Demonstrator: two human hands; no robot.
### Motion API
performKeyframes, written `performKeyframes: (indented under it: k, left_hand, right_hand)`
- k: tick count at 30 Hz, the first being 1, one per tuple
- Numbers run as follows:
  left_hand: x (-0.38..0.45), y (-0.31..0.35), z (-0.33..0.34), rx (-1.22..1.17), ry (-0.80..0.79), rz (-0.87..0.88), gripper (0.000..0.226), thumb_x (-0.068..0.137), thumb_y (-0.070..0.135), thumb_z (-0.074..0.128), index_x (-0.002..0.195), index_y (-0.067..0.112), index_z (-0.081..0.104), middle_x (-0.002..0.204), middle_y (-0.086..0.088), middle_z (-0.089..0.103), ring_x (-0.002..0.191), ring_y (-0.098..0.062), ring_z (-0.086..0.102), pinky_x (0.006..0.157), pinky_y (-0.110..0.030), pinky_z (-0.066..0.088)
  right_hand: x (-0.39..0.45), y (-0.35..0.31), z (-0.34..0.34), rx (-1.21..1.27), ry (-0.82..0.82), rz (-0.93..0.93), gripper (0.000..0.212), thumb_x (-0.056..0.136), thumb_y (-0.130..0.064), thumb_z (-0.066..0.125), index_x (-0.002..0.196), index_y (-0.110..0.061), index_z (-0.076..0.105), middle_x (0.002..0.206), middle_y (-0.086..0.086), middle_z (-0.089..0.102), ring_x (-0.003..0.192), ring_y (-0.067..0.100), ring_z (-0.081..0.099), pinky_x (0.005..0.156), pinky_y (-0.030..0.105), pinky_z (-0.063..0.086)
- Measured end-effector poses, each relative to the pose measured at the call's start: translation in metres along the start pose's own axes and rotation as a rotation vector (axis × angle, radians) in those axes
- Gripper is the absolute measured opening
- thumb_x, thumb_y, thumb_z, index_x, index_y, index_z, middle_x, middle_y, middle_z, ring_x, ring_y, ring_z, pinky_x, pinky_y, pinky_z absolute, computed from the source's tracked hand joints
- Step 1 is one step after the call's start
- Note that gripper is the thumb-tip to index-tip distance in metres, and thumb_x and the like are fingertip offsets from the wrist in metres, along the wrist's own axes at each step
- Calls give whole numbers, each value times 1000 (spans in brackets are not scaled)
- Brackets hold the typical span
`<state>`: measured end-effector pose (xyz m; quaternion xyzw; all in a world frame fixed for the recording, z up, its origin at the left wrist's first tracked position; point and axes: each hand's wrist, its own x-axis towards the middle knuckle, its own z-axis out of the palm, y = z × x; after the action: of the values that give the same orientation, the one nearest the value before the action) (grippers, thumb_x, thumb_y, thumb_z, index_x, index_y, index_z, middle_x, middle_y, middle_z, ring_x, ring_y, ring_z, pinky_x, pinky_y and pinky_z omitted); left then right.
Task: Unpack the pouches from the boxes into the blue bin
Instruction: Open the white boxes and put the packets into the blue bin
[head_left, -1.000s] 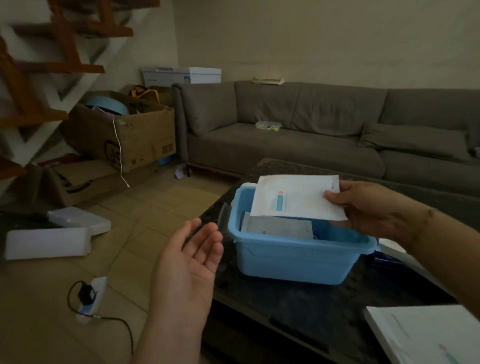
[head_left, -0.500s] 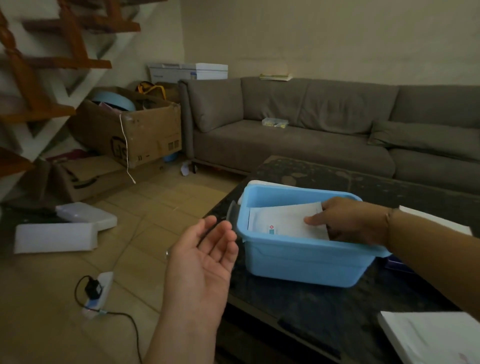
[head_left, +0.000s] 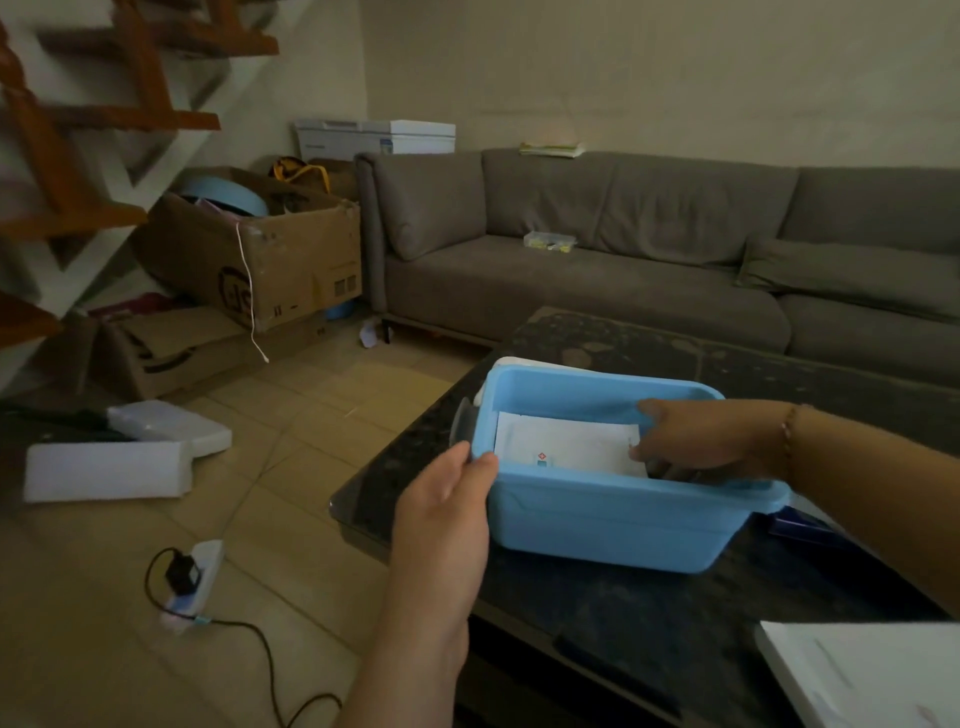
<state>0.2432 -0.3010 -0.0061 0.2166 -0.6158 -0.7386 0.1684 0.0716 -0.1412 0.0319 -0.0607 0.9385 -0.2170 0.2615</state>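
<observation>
Your left hand (head_left: 447, 499) grips the near-left corner of the blue bin (head_left: 613, 519) at frame centre, your right hand (head_left: 696, 441), fingers curled, presses the white pouch (head_left: 561, 447) inside; yanking out could drag the pouch along.

A lived-in home living room is shown. Beyond the right hand (head_left: 711, 441), a long grey fabric sofa (head_left: 623, 249) with loose cushions is set against a plain cream wall. Both hands are held over a dark stone-topped coffee table (head_left: 649, 603) standing in front of it. To the left of the left hand (head_left: 441, 514), a tiled floor (head_left: 291, 447) is seen, on which a white power strip (head_left: 195, 577) with a black plug and cable is lying. Further left and beyond, open cardboard boxes (head_left: 254, 254) are stacked under a staircase (head_left: 78, 156) with wooden treads, and white foam blocks (head_left: 109, 470) are scattered beside them.
</observation>
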Motion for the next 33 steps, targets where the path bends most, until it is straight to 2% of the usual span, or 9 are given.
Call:
performKeyframes:
  k: [4,8,12,15,18,20,23,28,33]
  left_hand:
    - [3,-3,-5,151,25,40,42,97,30,57,139,29,50,130,7,61,115,-8,58,87,-25,47]
    - [1,-7,-1,335,-1,89,52,91,24,67,137,35,45,129,8,62,93,2,58,71,-15,50]
    - [2,-9,3,355,47,93,51,90,21,69,134,34,47,128,5,65,90,2,60,65,-13,51]
    - [4,-12,3,306,67,73,46,90,21,69,129,35,50,123,3,67,105,-10,65,76,-21,56]
    - [6,-14,3,258,80,47,43,88,21,70,124,37,53,118,3,68,106,-13,66,80,-28,58]
    - [8,-14,3,237,88,34,40,88,20,71,119,39,54,115,3,69,105,-15,67,82,-32,58]
    - [11,-12,1,228,97,32,33,89,20,69,113,37,56,102,8,71,101,-16,70,90,-42,58]
    - [10,-11,2,203,114,36,28,91,23,67,114,36,57,100,8,71,91,-12,73,88,-42,58]
    - [10,-15,-1,278,105,66,44,88,18,71,126,33,55,107,9,70,95,-8,69,76,-28,57]
  right_hand:
    - [6,0,-8,-23,-2,-8,48,97,-28,57,141,-22,40,103,5,62,94,21,64,81,38,58]
    - [25,-7,-5,-19,-54,9,46,96,-33,57,138,-17,47,120,5,54,103,23,57,67,37,58]
    - [40,-8,2,113,-87,58,56,93,-29,63,141,-9,43,134,15,51,114,35,56,91,51,53]
    - [43,-8,2,126,-33,45,53,93,-21,64,138,-4,44,117,17,57,99,32,62,86,45,57]
    - [47,-2,4,69,30,17,42,92,-19,64,128,-1,53,92,12,58,76,24,62,77,37,58]
    - [48,0,5,24,46,10,39,91,-22,65,124,-4,57,92,10,61,79,23,63,80,35,58]
    - [49,1,6,-27,40,2,42,89,-29,67,125,-8,57,108,10,63,96,25,64,88,38,57]
    - [47,-1,5,-8,-55,6,63,84,-46,70,133,-13,51,126,8,57,108,27,58,90,40,53]
    - [47,-9,10,-266,-17,-184,51,85,-66,53,112,-24,63,108,-2,62,100,18,58,92,35,48]
